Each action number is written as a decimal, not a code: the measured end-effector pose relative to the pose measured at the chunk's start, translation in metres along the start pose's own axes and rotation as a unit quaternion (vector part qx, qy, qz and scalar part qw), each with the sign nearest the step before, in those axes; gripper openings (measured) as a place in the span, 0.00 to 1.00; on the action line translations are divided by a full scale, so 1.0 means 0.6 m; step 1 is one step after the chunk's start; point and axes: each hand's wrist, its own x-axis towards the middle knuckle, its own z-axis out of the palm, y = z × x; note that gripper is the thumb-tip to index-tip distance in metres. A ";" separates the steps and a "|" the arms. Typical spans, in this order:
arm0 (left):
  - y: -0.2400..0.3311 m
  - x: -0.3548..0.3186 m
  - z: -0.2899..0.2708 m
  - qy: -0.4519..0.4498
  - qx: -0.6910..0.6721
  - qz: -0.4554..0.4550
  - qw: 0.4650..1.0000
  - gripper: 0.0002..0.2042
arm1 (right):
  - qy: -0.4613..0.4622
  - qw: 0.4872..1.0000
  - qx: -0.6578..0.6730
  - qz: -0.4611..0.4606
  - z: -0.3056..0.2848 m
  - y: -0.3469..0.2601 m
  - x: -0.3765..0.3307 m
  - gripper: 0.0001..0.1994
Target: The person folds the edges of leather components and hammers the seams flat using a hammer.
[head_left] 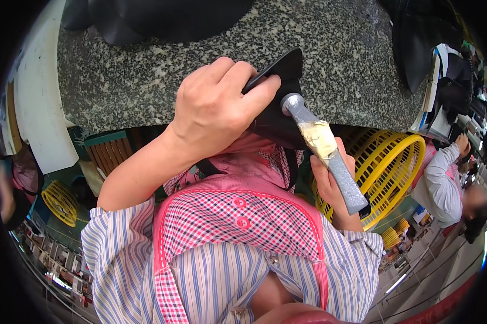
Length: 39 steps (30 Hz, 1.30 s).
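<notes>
My left hand (213, 105) is closed on a folded piece of black sheet material (287, 67), which looks like leather. It pinches one edge between thumb and fingers near the front edge of the speckled stone tabletop. My right hand (329, 181) is wrapped round a hammer (343, 178), below and right of the left. The hammer has a grey metal head with yellowish tape around its middle. Its round face touches or lies just over the black piece; I cannot tell which. The head hides most of the handle and part of my right hand.
Black sheet pieces (173, 19) lie across the far side of the stone tabletop (146, 75), with more black material (416, 48) at its right. A yellow plastic basket (386, 167) stands below right. Further right is another person (443, 183). A white board (43, 102) runs along the left.
</notes>
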 end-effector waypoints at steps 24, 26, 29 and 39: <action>0.005 0.002 -0.001 -0.010 0.031 0.019 0.999 0.13 | -0.005 1.000 0.019 -0.015 -0.002 -0.009 0.004 0.07; 0.007 -0.011 0.000 0.008 0.084 0.100 0.991 0.12 | -0.002 0.999 0.039 0.019 0.001 -0.011 0.002 0.09; 0.003 -0.022 0.005 0.007 0.109 0.157 0.982 0.11 | 0.020 1.000 0.008 -0.014 0.006 -0.004 0.004 0.12; 0.000 -0.001 -0.006 -0.031 0.032 0.051 0.998 0.16 | 0.016 0.999 -0.027 -0.020 0.010 -0.010 0.003 0.13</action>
